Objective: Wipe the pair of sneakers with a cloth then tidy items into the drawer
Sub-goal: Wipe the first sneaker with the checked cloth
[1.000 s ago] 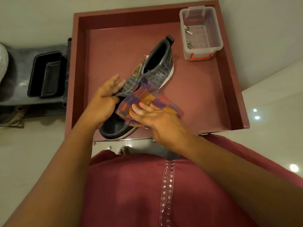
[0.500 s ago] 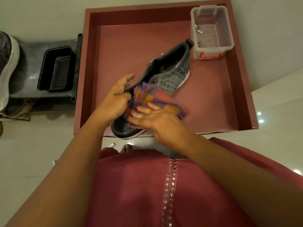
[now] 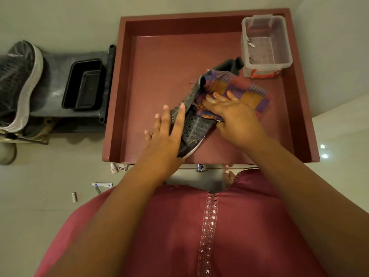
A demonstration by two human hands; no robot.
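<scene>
Clearly the wiping step is in hand: one dark sneaker point(image 3: 196, 124) lies on its side on the floor of the open maroon drawer point(image 3: 159, 62), its heel pointing toward the clear plastic box point(image 3: 266, 45) in the drawer's far corner. The right hand point(image 3: 235, 118) presses a checked cloth point(image 3: 237, 90) flat against the shoe's upper side, fingers straight and spread over the fabric. The left hand point(image 3: 167, 134) rests on the toe end with straight, fanned fingers, steadying the shoe rather than gripping it.

Judging by this, the task is only partly done. The second sneaker point(image 3: 20, 82) stands outside the drawer, well apart from both hands, on a dark stand beside a black tub point(image 3: 83, 84). Small items point(image 3: 101, 184) lie scattered on the floor just outside the drawer's front edge.

Next, the right hand likely needs firm strokes along the upper while the left keeps the shoe from sliding on the drawer floor.
</scene>
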